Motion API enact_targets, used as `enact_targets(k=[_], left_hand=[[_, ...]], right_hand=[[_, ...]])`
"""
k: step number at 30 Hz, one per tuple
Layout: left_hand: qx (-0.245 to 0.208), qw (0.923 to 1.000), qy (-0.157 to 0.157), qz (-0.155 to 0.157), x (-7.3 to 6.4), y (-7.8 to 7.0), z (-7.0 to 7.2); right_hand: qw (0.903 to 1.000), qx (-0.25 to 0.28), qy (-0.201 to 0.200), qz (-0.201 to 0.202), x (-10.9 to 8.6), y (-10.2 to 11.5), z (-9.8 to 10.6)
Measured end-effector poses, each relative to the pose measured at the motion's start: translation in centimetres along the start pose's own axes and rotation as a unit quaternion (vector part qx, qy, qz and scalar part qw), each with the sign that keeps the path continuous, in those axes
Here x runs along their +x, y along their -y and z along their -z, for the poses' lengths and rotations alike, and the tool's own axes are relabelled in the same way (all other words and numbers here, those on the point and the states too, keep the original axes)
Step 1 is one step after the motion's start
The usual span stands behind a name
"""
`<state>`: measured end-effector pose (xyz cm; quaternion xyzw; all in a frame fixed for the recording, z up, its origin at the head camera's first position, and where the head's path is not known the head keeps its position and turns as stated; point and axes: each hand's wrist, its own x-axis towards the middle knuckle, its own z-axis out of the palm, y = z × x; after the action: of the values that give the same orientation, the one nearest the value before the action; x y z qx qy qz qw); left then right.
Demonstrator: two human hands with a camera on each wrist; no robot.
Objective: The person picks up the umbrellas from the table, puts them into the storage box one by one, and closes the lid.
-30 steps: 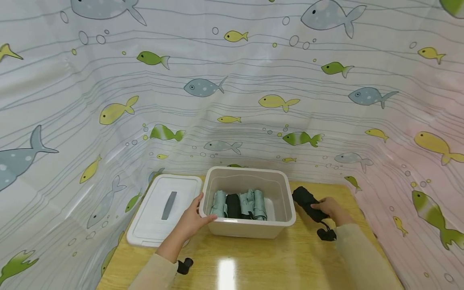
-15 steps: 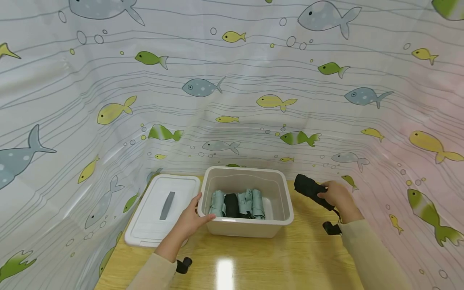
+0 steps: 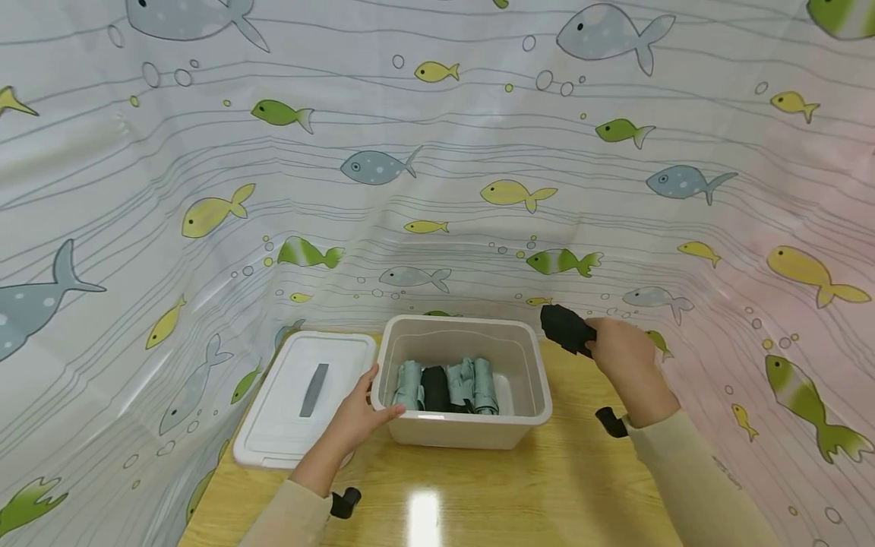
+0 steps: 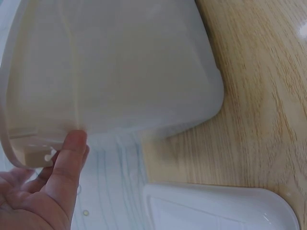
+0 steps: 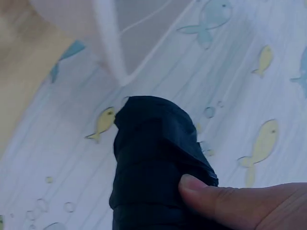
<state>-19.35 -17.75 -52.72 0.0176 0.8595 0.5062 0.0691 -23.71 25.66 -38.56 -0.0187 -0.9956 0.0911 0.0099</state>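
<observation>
My right hand [image 3: 625, 361] holds a black folded umbrella [image 3: 566, 328] in the air, beyond the right end of a beige plastic storage box [image 3: 458, 434]. In the right wrist view, my thumb presses along the side of the umbrella [image 5: 151, 163], whose cloth is wrapped tight. My left hand [image 3: 358, 410] grips the box at its left front corner; in the left wrist view its fingers lie against the outer wall under the rim. Inside the box, pale green rolls [image 3: 484, 384] and one black roll [image 3: 435, 387] lie side by side, towards the left.
A white lid [image 3: 287, 410] with a grey handle lies on the wooden table [image 3: 492, 494] left of the box. Fish-patterned sheeting [image 3: 451, 159] rises behind the table and along both sides. Bare box floor shows right of the rolls.
My right hand has lifted the umbrella off the table on the right, raising it above the box rim's height and swinging it towards the box. The left hand stays on the box.
</observation>
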Motion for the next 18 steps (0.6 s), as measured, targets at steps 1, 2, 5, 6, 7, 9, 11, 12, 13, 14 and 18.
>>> enact_targets(k=[1, 2, 5, 6, 7, 9, 11, 12, 13, 14, 18], left_hand=[[0.000, 1.0000, 0.000, 0.001, 0.0, 0.0, 0.0], [0.000, 1.0000, 0.000, 0.002, 0.0, -0.1, 0.0], [0.002, 1.0000, -0.001, 0.002, 0.1, -0.2, 0.1], [0.003, 1.0000, -0.002, 0.002, 0.1, -0.2, 0.1], [0.003, 1.0000, -0.003, 0.002, 0.1, -0.2, 0.1], [0.004, 1.0000, -0.004, 0.000, 0.2, -0.1, 0.1], [0.005, 1.0000, -0.004, 0.000, 0.2, -0.1, 0.0], [0.005, 1.0000, -0.004, 0.000, 0.3, -0.1, 0.0], [0.006, 1.0000, -0.003, 0.001, 0.3, 0.0, 0.0], [0.006, 1.0000, -0.001, 0.002, 0.3, 0.0, 0.0], [0.007, 1.0000, 0.004, 0.004, 0.3, 0.0, 0.2]], right_hand=[[1.0000, -0.003, -0.002, 0.006, -0.1, 0.6, 0.3], [0.9999, -0.008, -0.003, 0.011, -0.2, 1.2, 0.6], [0.9994, -0.018, 0.002, 0.031, -0.4, 3.1, 1.4], [0.9991, -0.021, 0.004, 0.035, -0.4, 3.7, 1.6], [0.9988, -0.024, 0.007, 0.041, -0.4, 4.4, 1.8], [0.9981, -0.030, 0.010, 0.052, -0.2, 5.5, 1.8], [0.9973, -0.037, 0.013, 0.063, 0.0, 6.5, 1.5], [0.9967, -0.041, 0.012, 0.069, 0.1, 7.0, 1.3], [0.9959, -0.047, 0.010, 0.076, 0.2, 7.4, 1.0], [0.9951, -0.053, 0.006, 0.083, 0.3, 7.8, 0.6], [0.9906, -0.082, -0.010, 0.109, 0.8, 9.4, -1.2]])
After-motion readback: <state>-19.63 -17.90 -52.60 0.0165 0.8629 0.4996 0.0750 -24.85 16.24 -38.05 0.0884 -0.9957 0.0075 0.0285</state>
